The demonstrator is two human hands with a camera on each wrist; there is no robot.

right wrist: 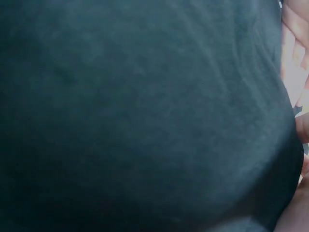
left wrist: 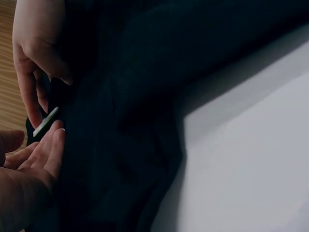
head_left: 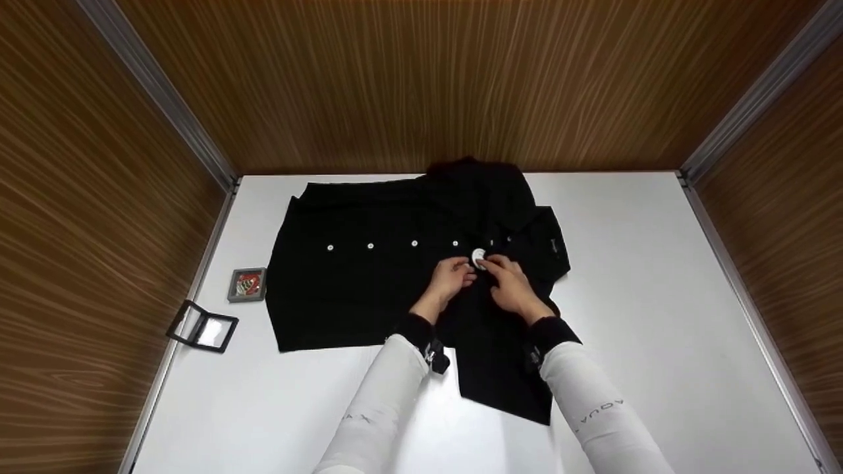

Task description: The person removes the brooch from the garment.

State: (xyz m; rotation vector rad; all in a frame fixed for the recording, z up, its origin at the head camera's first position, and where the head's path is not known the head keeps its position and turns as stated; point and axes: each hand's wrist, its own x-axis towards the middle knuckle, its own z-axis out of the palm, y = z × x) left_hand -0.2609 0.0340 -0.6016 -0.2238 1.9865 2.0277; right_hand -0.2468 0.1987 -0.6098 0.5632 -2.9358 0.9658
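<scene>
A black button-up shirt (head_left: 355,289) lies spread on a white table, a row of white buttons across it. On its chest area is a white round badge (head_left: 479,257), seen edge-on in the left wrist view as a thin pale disc (left wrist: 46,122). My right hand (head_left: 512,284) pinches the badge at its lower right edge. Just left of it, my left hand (head_left: 451,282) holds its fingers loosely extended close by the badge. Dark cloth (right wrist: 145,116) fills most of the right wrist view, with parts of fingers (right wrist: 302,128) at the right border.
Left of the shirt sits a small grey-framed box (head_left: 247,285) with a red and white item inside. Nearer the table's left edge, a black hinged frame (head_left: 211,331) stands opened out. Wood-grain panels (head_left: 421,85) enclose the table at the back and both sides.
</scene>
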